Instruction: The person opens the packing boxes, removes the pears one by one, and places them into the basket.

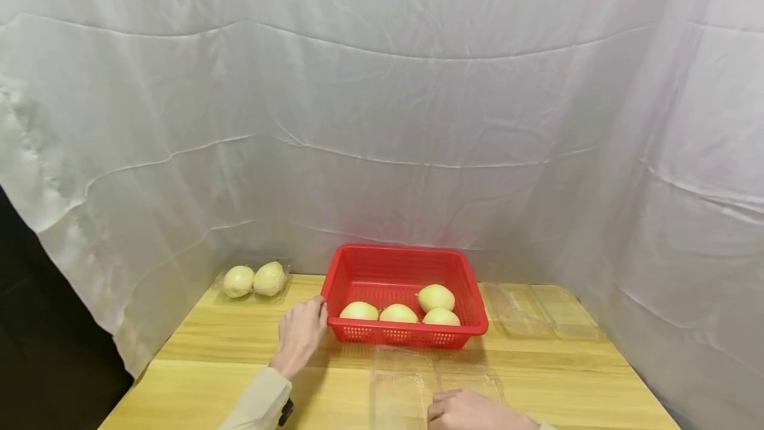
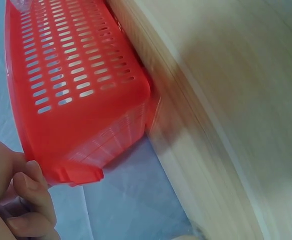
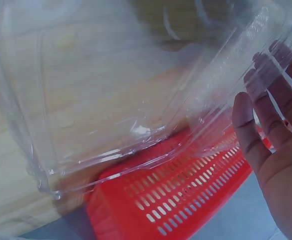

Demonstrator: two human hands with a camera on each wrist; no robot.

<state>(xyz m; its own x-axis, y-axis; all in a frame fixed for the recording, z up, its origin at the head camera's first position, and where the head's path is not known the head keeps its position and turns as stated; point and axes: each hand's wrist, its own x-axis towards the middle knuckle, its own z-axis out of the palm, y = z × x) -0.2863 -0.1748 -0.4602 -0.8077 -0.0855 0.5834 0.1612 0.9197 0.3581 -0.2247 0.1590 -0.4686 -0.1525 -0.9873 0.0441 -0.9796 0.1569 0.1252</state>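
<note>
A red plastic basket with slotted sides stands at the back of the table, several pale yellow pears inside. At its left front corner my left hand grips the rim, fingers curled at the basket edge in the left wrist view. A see-through hinged plastic box lies opened out in front of the basket. Over its right half is my right hand. In the right wrist view the fairly straight fingers touch the plastic box.
Back left, another transparent box holds two pears. To the right of the basket, an opened transparent box lies on the wooden table. Grey-white cloth hangs behind and along both sides.
</note>
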